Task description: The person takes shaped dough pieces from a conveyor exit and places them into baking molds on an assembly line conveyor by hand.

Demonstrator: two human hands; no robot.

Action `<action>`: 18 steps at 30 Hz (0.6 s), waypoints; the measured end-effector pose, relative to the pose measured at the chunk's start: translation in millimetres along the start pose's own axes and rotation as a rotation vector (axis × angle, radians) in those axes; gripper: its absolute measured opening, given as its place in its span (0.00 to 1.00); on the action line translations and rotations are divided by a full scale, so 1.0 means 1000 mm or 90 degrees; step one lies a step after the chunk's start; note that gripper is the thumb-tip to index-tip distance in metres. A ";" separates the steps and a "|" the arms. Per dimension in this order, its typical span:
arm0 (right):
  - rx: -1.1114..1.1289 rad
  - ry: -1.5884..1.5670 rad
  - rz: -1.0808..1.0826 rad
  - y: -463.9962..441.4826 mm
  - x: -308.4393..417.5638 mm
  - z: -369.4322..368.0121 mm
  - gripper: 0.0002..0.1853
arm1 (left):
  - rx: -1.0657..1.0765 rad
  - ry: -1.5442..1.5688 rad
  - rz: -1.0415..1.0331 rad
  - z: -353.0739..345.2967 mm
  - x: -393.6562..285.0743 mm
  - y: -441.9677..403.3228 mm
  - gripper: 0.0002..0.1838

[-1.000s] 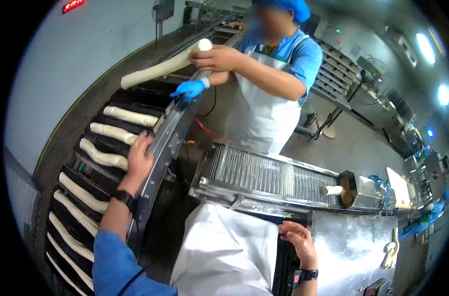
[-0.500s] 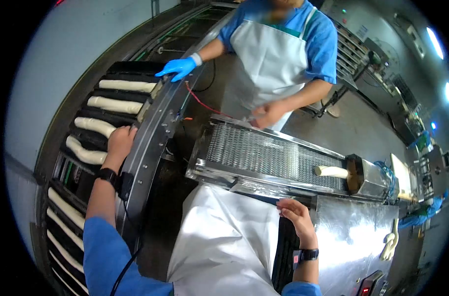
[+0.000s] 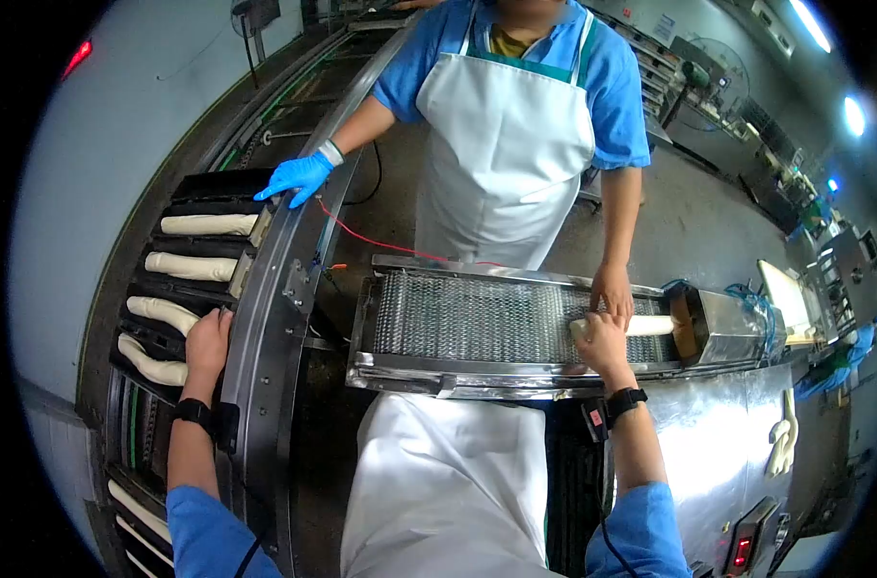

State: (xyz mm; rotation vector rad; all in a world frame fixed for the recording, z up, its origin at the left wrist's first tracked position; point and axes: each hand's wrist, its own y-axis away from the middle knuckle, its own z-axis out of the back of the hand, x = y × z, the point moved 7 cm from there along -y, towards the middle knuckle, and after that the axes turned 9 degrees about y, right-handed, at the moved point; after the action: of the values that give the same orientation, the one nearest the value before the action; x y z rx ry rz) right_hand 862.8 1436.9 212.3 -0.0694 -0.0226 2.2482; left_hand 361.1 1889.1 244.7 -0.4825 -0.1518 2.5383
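Observation:
My right hand is closed around the left end of a pale dough roll on the metal mesh conveyor. A co-worker's bare hand reaches to the same end from the far side. At the left, my left hand has its fingers curled over the end of a black tray, beside the steel rail; its fingertips are partly hidden. Curved dough rolls lie in the tray's grooves next to that hand.
The co-worker's blue-gloved hand rests by the rail. A second tray with dough strips is at lower left. A steel table carries a twisted piece of dough. A metal housing stands at the conveyor's right end.
My right hand has moved up and right from beside the apron onto the dough roll, which now lies farther left along the belt. The co-worker's bare hand has moved right to it.

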 end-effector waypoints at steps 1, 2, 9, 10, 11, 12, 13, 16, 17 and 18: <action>0.001 0.000 -0.004 0.006 0.005 0.007 0.31 | -0.014 0.009 -0.012 -0.002 0.005 -0.002 0.23; -0.028 0.002 0.064 0.014 0.018 0.018 0.33 | -0.028 0.018 -0.023 -0.003 0.006 -0.003 0.24; -0.105 -0.085 0.250 0.070 0.074 0.031 0.44 | -0.040 0.031 -0.050 -0.001 -0.004 -0.014 0.24; -0.110 -0.059 0.263 0.078 0.073 0.029 0.43 | -0.044 0.026 -0.055 -0.004 0.000 -0.018 0.24; -0.114 -0.033 0.276 0.086 0.070 0.027 0.43 | -0.047 0.021 -0.060 -0.008 0.001 -0.022 0.24; -0.109 -0.030 0.271 0.091 0.064 0.025 0.43 | -0.040 0.025 -0.063 -0.005 -0.005 -0.026 0.24; -0.091 -0.014 0.226 0.095 0.050 0.022 0.42 | 0.005 0.011 -0.023 0.000 -0.010 -0.029 0.24; -0.009 0.013 0.041 0.105 -0.014 0.000 0.42 | 0.036 0.036 0.015 -0.015 0.003 -0.033 0.23; 0.023 0.010 -0.032 0.109 -0.043 -0.011 0.43 | 0.078 0.069 0.032 -0.013 -0.001 -0.035 0.23; 0.045 0.011 -0.090 0.111 -0.068 -0.023 0.46 | 0.030 0.102 0.028 -0.018 0.008 -0.037 0.24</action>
State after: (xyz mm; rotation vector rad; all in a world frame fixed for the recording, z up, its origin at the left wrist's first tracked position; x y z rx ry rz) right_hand 820.4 1314.0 188.2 -0.0472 0.0598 2.1055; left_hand 379.8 1925.0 232.6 -0.6740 -0.0215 2.5260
